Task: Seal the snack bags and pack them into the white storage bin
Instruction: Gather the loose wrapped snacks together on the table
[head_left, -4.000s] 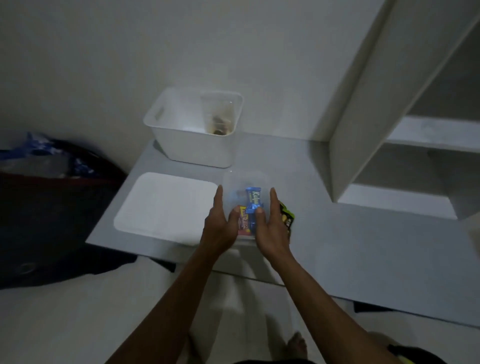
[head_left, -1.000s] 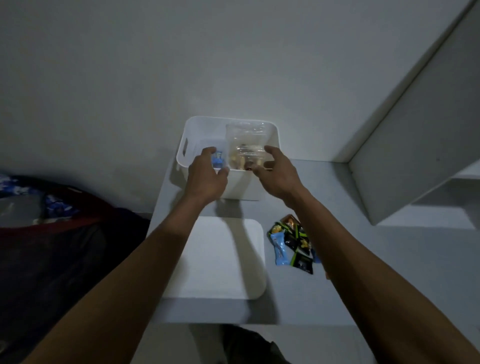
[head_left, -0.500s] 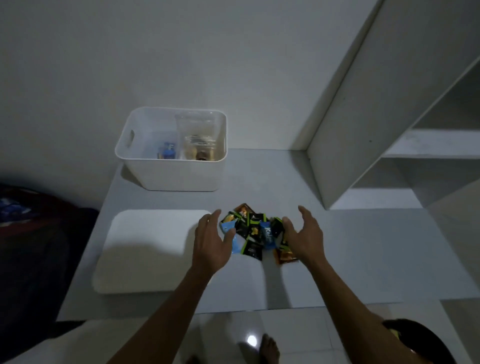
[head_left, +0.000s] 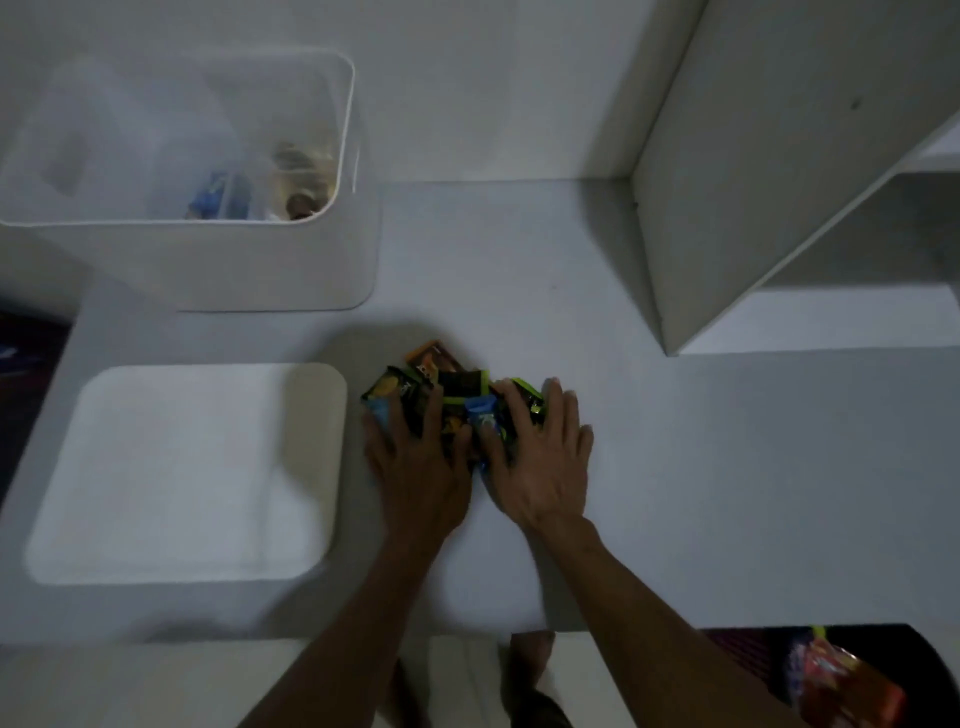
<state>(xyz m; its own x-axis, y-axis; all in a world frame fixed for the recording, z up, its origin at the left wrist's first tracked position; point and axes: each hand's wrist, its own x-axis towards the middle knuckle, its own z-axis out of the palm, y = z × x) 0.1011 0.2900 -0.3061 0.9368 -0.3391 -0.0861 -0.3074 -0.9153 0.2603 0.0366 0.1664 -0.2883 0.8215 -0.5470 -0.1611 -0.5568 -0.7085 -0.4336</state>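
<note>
1. Dim room; pale grey tabletop (head_left: 675, 493) against a white wall, with a white shelf unit (head_left: 779, 182) standing on its right side.
2. White plastic storage bin (head_left: 260, 260) sits at the far left of the table. Inside it, clear bags of snacks (head_left: 291, 187) are visible, blurred; contents cannot be told apart.
3. Flat white rectangular lid (head_left: 192, 467) lies on the table in front of the bin, near the left edge.
4. Pile of small loose snack packets in black, green, orange and blue wrappers (head_left: 441, 382) lies mid-table, just right of the lid.
5. Left hand (head_left: 415, 467) rests palm down on the pile's left part, fingers straight and spread.
6. Right hand (head_left: 540, 457) rests palm down on the right part, fingers straight and spread; thumbs nearly meet.
7. Neither hand pinches a packet.
</note>
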